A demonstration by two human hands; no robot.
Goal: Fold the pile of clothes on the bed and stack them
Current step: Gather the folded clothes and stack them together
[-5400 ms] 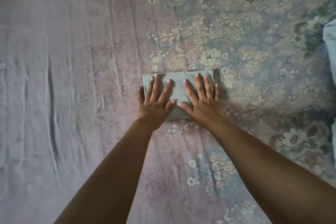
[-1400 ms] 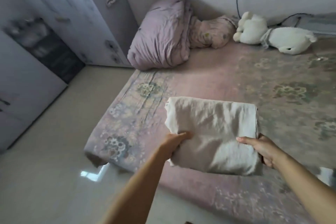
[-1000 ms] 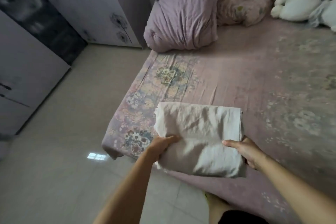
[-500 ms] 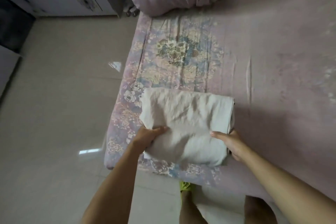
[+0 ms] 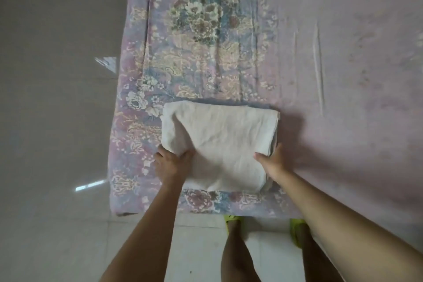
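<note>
Lowered since a moment ago: folded cream cloth (image 5: 219,144), now nearer the floral bed sheet (image 5: 206,52) at its near corner. Gripped at the left edge by the left hand (image 5: 171,165), at the right edge by the right hand (image 5: 272,162), thumbs on top.

Floral-sheeted bed (image 5: 229,41) beside tiled floor (image 5: 50,121), folded cream cloth (image 5: 219,142) at its near corner
</note>
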